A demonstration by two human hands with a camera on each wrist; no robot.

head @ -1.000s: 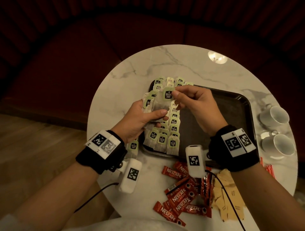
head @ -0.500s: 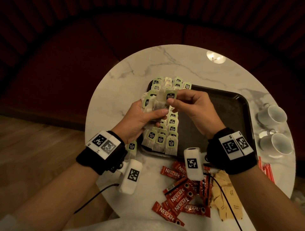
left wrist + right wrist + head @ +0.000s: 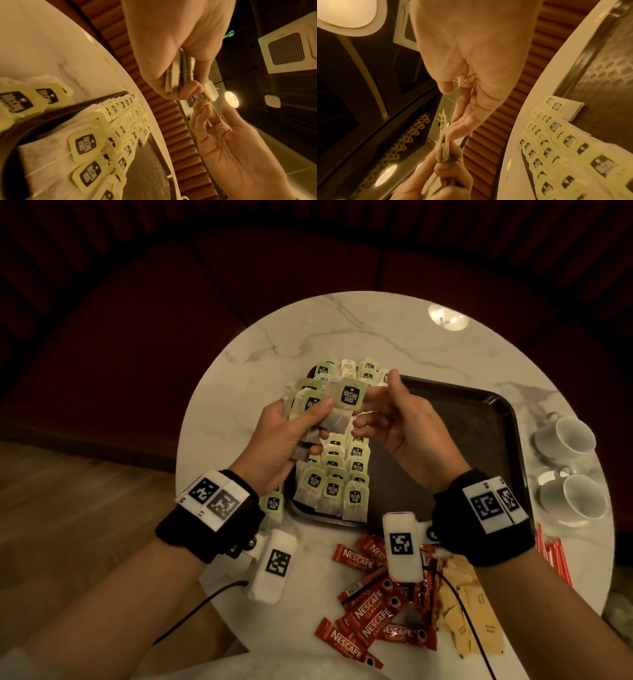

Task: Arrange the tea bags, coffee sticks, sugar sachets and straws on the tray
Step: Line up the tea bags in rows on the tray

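Left hand [image 3: 281,436]: grip clenched round a bundle of McCoy tea bags [image 3: 322,412], held above the black tray's [image 3: 479,419] left end. Rows of laid tea bags [image 3: 337,474] fill that end. Right hand [image 3: 404,422]: fingers loose and spread, palm up, fingertips at the bundle's foremost tag. Nescafé coffee sticks [image 3: 373,611] on the marble desk [image 3: 342,330], near edge.

hidden: left end of tray [image 3: 507,419] under rows of tea bags [image 3: 334,491] | straws [image 3: 555,556] mostly behind right wrist band | sugar sachets [image 3: 459,594] partly under wrist camera and cable | right hand [image 3: 404,419] fingertips blurred, grip on held bag [image 3: 349,397] unclear | surface [image 3: 342,337] near edge cut off
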